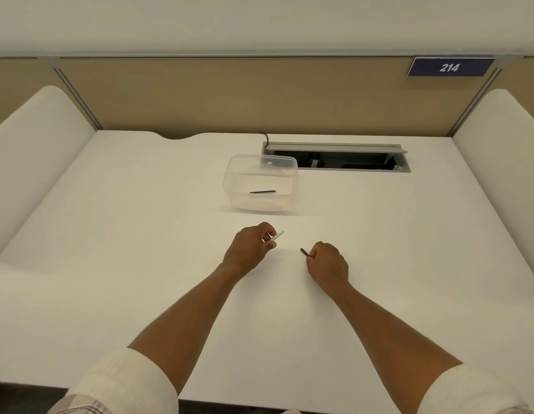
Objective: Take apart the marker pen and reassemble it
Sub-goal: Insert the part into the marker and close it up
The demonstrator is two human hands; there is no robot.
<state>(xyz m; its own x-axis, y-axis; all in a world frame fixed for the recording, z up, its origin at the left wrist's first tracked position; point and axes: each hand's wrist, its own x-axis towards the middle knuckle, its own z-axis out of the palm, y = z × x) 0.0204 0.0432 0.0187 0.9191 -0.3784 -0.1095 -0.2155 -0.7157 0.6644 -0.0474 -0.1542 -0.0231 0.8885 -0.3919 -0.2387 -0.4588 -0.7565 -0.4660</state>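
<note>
A number plate (450, 67) hangs above the cable hatch (337, 158).

we see a white desk (110, 264) fenced by tan partition panels (229, 97), a blue plate reading 214 (450, 67) at the upper right, and an open grey cable hatch (337, 158) near the desk's back edge.

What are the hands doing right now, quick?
Left hand: pinching a white pen piece.
Right hand: gripping a thin black pen piece.
</note>
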